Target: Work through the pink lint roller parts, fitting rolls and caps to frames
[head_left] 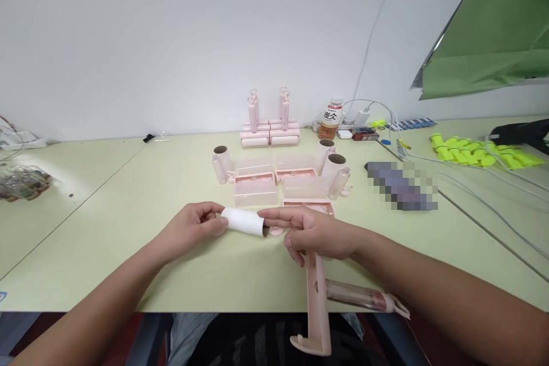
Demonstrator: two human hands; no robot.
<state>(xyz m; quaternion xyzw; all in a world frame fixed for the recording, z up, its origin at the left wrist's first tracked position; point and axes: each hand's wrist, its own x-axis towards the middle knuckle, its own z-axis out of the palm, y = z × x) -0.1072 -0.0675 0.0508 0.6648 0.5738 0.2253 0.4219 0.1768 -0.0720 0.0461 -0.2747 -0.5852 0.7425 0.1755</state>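
A white lint roller refill (243,222), a sticky-paper tube with a brown cardboard core, lies tilted in front of me. My left hand (197,226) pinches its left end between thumb and fingers. At its right end, the stretched fingers of my right hand (317,233) reach the core opening. The lower fingers of that hand curl around a pink lint roller frame (317,303), which hangs down over the table edge. From the frame's side a clear pink handle (360,295) with a loop points right. The frame's upper part is hidden behind my right hand.
Pink roller cases (255,191) and upright refills (333,167) stand beyond my hands. Finished-looking rollers (269,136) are stacked by the wall, near a drink bottle (331,117). At right lie a blurred-out object (401,186), yellow-green pieces (476,151) and white cables (484,206).
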